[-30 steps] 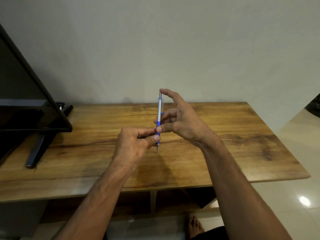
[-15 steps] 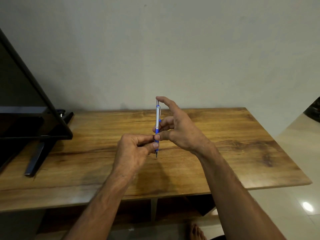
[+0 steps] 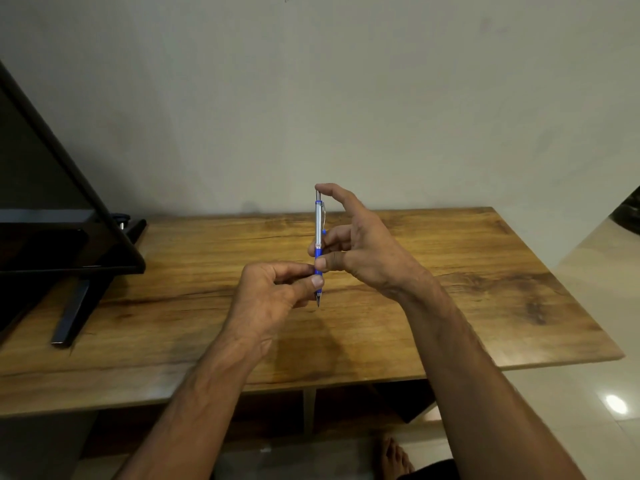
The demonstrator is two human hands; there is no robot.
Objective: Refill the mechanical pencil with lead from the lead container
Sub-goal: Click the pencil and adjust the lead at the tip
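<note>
The mechanical pencil (image 3: 318, 230) stands upright in the air over the middle of the table (image 3: 485, 271), tip down, shared between both hands. The left hand (image 3: 270, 296) has its grip clamped on the blue lower section just above the tip, pinched between thumb and forefinger, I'd say to keep the barrel from turning or sliding. The right hand (image 3: 367, 251) holds higher up: its thumb presses the blue part, its middle fingers curl behind the silver barrel, and its forefinger (image 3: 325, 187) arches over to rest on the top cap. That looks like a hold for pressing or working the cap. I can't tell whether lead has gone in yet, and I see no lead container anywhere.

The hands sit well apart from the dark screen (image 3: 52, 202) on the left and its stand leg (image 3: 74, 313). The table's near and right edges are also well off, so the pencil could come straight down onto wood.
</note>
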